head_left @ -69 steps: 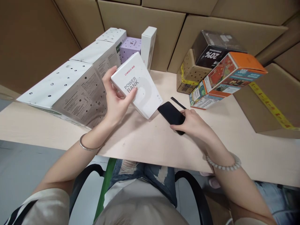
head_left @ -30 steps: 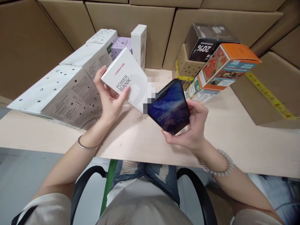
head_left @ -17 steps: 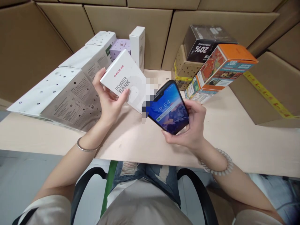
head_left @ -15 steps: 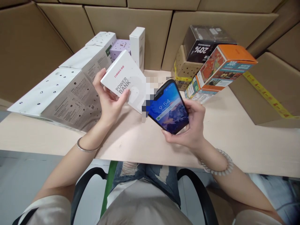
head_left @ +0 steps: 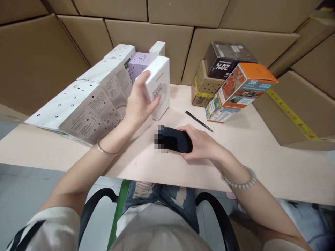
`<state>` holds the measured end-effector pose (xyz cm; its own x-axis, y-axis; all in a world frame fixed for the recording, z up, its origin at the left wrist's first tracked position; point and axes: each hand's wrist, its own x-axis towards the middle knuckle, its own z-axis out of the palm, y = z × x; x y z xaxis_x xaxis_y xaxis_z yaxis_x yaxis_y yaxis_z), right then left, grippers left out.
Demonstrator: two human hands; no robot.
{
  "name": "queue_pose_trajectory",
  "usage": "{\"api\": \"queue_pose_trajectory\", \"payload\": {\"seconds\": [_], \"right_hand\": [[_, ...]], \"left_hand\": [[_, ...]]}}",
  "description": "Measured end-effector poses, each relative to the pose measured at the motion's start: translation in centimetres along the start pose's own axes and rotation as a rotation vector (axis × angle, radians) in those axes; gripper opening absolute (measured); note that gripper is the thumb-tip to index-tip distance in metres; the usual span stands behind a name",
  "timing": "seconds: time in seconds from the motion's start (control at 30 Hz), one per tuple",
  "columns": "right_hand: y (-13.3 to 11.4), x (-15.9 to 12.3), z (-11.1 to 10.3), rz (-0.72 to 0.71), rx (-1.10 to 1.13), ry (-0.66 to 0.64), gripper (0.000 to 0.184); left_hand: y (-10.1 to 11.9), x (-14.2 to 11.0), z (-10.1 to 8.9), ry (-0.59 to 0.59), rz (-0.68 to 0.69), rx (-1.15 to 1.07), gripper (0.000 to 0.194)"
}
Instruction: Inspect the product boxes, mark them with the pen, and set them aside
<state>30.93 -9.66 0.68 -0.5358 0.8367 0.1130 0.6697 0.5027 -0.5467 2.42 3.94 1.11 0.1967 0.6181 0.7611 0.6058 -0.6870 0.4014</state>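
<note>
**Box in the left hand, phone in the right**

Head view: the person's left hand (head_left: 139,99) clasps a white power bank box (head_left: 163,83) by its left edge, thumb on the printed face. The box stands nearly upright, long axis up and down; whether its foot touches the table (head_left: 146,164) cannot be told. The right hand (head_left: 200,143) is closed around the right end of a black smartphone (head_left: 176,140), whose long axis runs roughly sideways. Its far end, blurred, points left, on the person's side of the box's lower corner and apart from it. A black pen (head_left: 199,121) lies slantwise on the table just beyond the right hand, the nearer of the two.
</note>
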Motion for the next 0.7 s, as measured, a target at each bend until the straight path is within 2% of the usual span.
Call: {"api": "queue_pose_trajectory", "payload": {"seconds": [0.07, 0.17, 0.2, 0.27, 0.33, 0.37, 0.43, 0.53, 0.6, 0.7], "right_hand": [[0.1, 0.4, 0.8, 0.022, -0.012, -0.06, 0.078], [0.4, 0.8, 1.8, 0.044, -0.021, -0.087, 0.076], [0.5, 0.9, 2.0, 0.042, -0.02, -0.085, 0.075], [0.9, 0.9, 2.1, 0.027, -0.015, -0.068, 0.074], [1.4, 0.9, 2.1, 0.016, -0.001, -0.049, 0.074], [1.7, 0.9, 2.1, 0.016, 0.011, -0.039, 0.076], [2.3, 1.0, 2.2, 0.017, 0.035, -0.019, 0.077], [2.8, 1.2, 2.2, 0.014, 0.024, 0.006, 0.077], [2.9, 1.3, 2.2, 0.012, -0.001, 0.01, 0.077], [2.8, 1.3, 2.1, 0.017, -0.011, 0.002, 0.079]], "left_hand": [[0.4, 1.8, 1.8, -0.047, -0.023, 0.092, 0.082], [1.5, 4.4, 4.3, -0.154, -0.171, 0.195, 0.077], [2.0, 5.0, 4.9, -0.158, -0.224, 0.232, 0.077], [2.9, 5.4, 5.4, -0.128, -0.212, 0.249, 0.092], [3.7, 4.7, 5.1, -0.085, -0.127, 0.258, 0.089], [4.0, 4.1, 4.8, -0.078, -0.076, 0.266, 0.082], [4.1, 2.4, 4.1, -0.116, 0.014, 0.294, 0.07], [3.6, 0.7, 3.2, -0.192, 0.103, 0.305, 0.069], [3.2, 0.9, 2.8, -0.238, 0.133, 0.296, 0.076], [2.6, 2.9, 2.6, -0.27, 0.153, 0.276, 0.088]]}}
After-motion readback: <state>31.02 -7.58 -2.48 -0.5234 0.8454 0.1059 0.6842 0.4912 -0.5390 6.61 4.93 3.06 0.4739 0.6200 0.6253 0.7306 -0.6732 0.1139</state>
